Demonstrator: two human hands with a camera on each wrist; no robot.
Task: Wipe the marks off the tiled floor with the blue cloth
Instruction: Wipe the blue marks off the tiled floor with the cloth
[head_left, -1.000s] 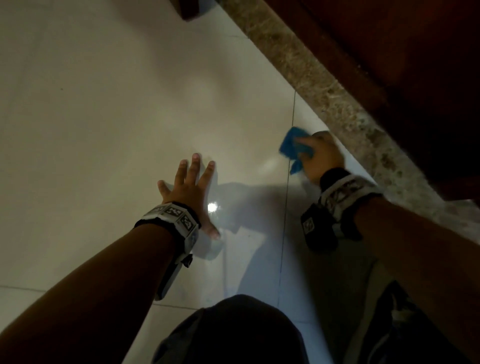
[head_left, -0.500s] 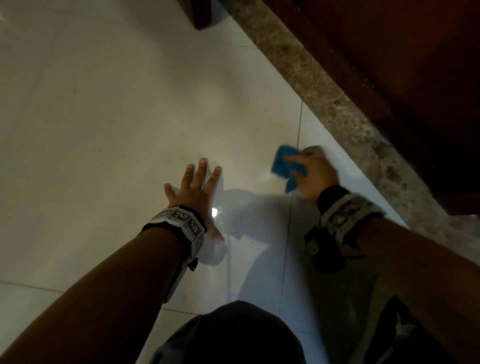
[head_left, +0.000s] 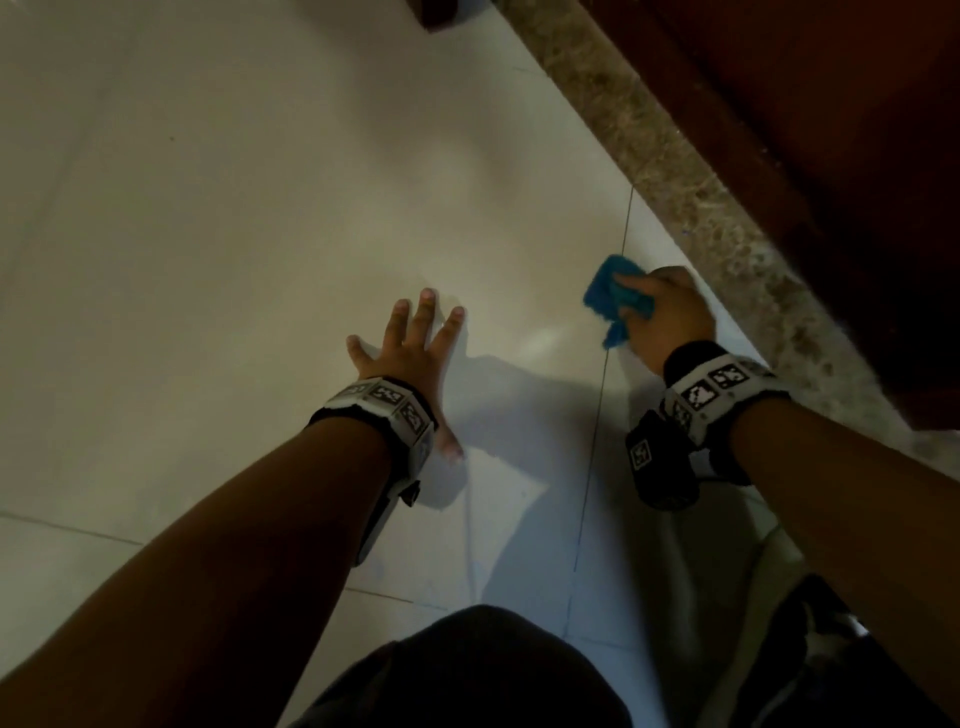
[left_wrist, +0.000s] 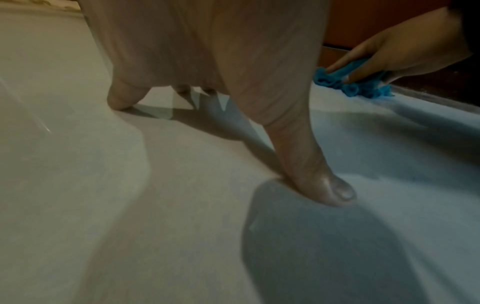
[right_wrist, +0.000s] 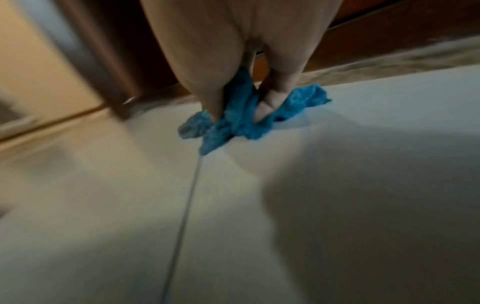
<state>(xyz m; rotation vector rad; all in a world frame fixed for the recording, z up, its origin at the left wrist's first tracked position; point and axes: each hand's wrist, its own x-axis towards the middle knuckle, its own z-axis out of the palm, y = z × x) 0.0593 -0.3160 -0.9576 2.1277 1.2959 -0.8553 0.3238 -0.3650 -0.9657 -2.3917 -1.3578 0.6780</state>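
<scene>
Two hands on tiled floor (head_left: 218, 218): left hand (head_left: 410, 353) flat, fingers spread; right hand (head_left: 670, 317) at 2 o'clock, clutching blue cloth (head_left: 610, 293) beside grout line (head_left: 602, 374).

Head camera looks steeply down over both forearms at the floor (head_left: 260, 208). Each wrist camera sits low, near the floor, facing along its fingers. All share the cloth (head_left: 613, 296).

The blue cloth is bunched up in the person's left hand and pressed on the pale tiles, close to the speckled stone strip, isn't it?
Not quite: the right hand grips the blue cloth, as the head view shows. The left hand lies flat on the tiles. The cloth is bunched up and pressed down close to the speckled stone strip.
</scene>
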